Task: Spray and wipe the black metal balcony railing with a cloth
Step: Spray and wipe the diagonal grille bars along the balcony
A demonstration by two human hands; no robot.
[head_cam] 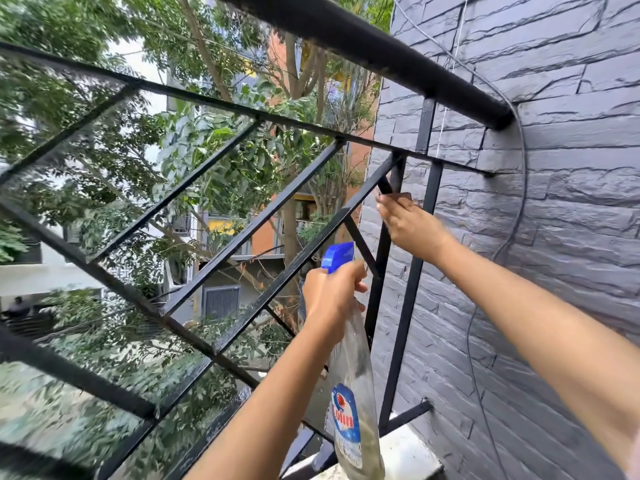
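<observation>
The black metal railing point(242, 233) runs across the view, with slanted bars and a thick round top rail point(381, 50) that ends in the wall. My left hand point(332, 299) grips the neck of a clear spray bottle point(353, 393) with a blue trigger head point(337, 256) and a blue label; its nozzle points at the bars. Higher and to the right, my right hand point(408, 226) pinches a small brownish cloth point(398, 197) against a bar near the wall. Most of the cloth is hidden by the fingers.
A dark grey stone-clad wall point(554, 202) fills the right side, and a thin cable point(519, 168) hangs down it. A white ledge point(408, 455) sits at the railing's foot. Trees and buildings lie beyond the bars.
</observation>
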